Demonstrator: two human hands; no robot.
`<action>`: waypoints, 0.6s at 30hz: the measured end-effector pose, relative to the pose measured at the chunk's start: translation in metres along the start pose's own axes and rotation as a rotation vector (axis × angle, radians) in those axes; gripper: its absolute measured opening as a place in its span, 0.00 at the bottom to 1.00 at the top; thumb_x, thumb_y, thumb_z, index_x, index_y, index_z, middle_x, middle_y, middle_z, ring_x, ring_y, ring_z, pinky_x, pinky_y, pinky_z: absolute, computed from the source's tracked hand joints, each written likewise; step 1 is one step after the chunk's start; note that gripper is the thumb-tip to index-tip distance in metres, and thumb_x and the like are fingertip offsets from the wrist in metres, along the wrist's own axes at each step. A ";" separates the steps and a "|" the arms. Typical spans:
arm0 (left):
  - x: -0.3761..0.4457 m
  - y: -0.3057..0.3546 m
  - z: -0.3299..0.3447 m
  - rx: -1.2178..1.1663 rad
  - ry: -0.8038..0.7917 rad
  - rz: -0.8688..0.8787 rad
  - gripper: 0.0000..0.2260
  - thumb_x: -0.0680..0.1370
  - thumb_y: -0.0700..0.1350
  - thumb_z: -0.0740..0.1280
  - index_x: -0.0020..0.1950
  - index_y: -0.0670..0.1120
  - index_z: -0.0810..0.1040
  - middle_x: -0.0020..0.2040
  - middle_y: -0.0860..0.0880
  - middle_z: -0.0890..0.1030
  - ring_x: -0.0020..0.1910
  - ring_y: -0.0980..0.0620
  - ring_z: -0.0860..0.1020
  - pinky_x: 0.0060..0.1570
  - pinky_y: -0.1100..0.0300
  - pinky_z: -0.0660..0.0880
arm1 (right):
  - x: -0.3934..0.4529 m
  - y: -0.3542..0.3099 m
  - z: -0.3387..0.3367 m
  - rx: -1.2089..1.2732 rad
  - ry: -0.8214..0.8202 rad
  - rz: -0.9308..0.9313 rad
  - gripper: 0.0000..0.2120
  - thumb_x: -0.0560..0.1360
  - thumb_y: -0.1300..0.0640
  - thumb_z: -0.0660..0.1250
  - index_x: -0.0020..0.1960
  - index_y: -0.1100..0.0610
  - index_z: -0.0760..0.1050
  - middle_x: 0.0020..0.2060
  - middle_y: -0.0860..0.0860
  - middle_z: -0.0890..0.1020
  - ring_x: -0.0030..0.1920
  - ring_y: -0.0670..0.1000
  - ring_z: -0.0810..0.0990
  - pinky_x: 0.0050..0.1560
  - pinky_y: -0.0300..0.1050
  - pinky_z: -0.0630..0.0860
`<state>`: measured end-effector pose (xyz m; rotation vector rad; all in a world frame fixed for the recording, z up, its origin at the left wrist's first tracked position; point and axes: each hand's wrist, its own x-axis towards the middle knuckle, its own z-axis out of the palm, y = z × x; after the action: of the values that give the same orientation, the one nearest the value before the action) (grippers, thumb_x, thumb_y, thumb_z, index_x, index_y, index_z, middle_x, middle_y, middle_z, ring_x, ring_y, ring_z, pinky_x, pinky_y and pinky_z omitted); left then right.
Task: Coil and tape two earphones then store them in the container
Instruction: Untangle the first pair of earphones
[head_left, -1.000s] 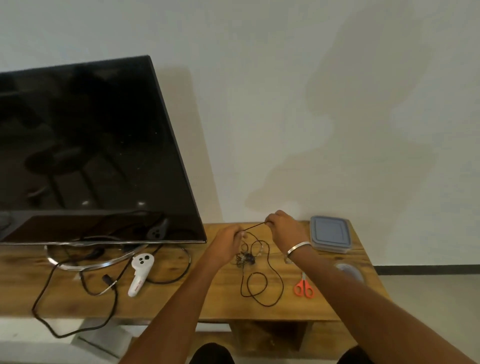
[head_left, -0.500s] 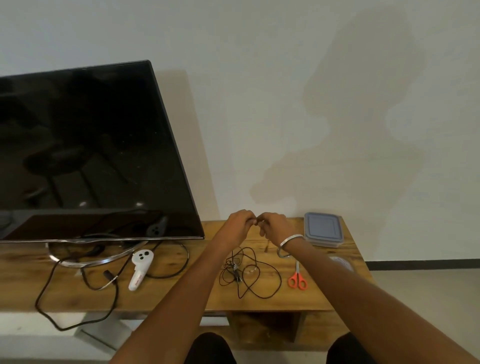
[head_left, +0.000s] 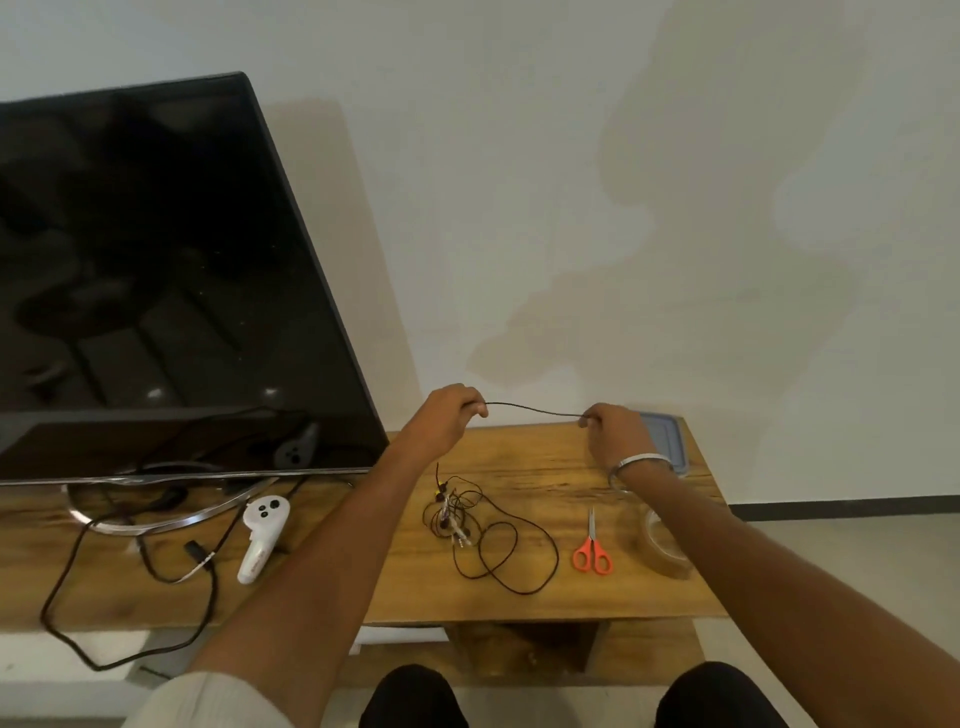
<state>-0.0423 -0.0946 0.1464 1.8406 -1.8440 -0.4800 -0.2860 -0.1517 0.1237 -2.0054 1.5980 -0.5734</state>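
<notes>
A black earphone cable (head_left: 535, 410) is stretched taut in the air between my left hand (head_left: 451, 410) and my right hand (head_left: 610, 430), each pinching one end of the stretch. Below them a tangle of black earphones (head_left: 467, 525) lies on the wooden table (head_left: 540, 467), with loose loops trailing to the right. A clear roll of tape (head_left: 666, 545) sits at the table's right edge, partly hidden by my right forearm. The container with a grey-blue lid (head_left: 667, 436) stands at the back right, behind my right hand.
Orange-handled scissors (head_left: 591, 545) lie between the tangle and the tape. A big dark TV screen (head_left: 145, 280) stands at the left on a metal ring stand, with black cables (head_left: 104, 597) and a white controller (head_left: 262, 535) in front. My knees show below the table's front edge.
My hands, which were together half a second ago, have moved apart and risen, pulling a length of cable straight between them. The view has tilted slightly.
</notes>
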 end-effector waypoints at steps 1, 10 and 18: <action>0.002 0.002 0.003 -0.015 -0.003 0.020 0.10 0.82 0.41 0.61 0.50 0.43 0.82 0.51 0.45 0.81 0.49 0.50 0.77 0.51 0.60 0.71 | -0.001 0.001 0.003 -0.016 -0.066 0.003 0.11 0.78 0.63 0.58 0.54 0.58 0.78 0.52 0.57 0.82 0.51 0.58 0.80 0.55 0.54 0.76; 0.003 0.024 0.026 -0.059 -0.109 0.142 0.09 0.81 0.44 0.63 0.53 0.44 0.82 0.42 0.56 0.79 0.38 0.67 0.74 0.39 0.74 0.67 | -0.013 -0.041 0.028 0.022 -0.201 -0.247 0.16 0.76 0.53 0.66 0.62 0.56 0.74 0.54 0.56 0.74 0.55 0.55 0.73 0.58 0.47 0.71; 0.001 0.016 0.018 0.016 -0.104 0.091 0.11 0.82 0.45 0.61 0.52 0.44 0.82 0.39 0.59 0.76 0.33 0.62 0.72 0.35 0.72 0.66 | -0.009 -0.036 0.009 0.062 -0.150 -0.197 0.13 0.80 0.59 0.58 0.51 0.61 0.80 0.44 0.59 0.84 0.46 0.58 0.81 0.49 0.47 0.75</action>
<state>-0.0654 -0.0968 0.1412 1.7630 -1.9962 -0.5382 -0.2549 -0.1356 0.1389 -2.1198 1.2898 -0.5235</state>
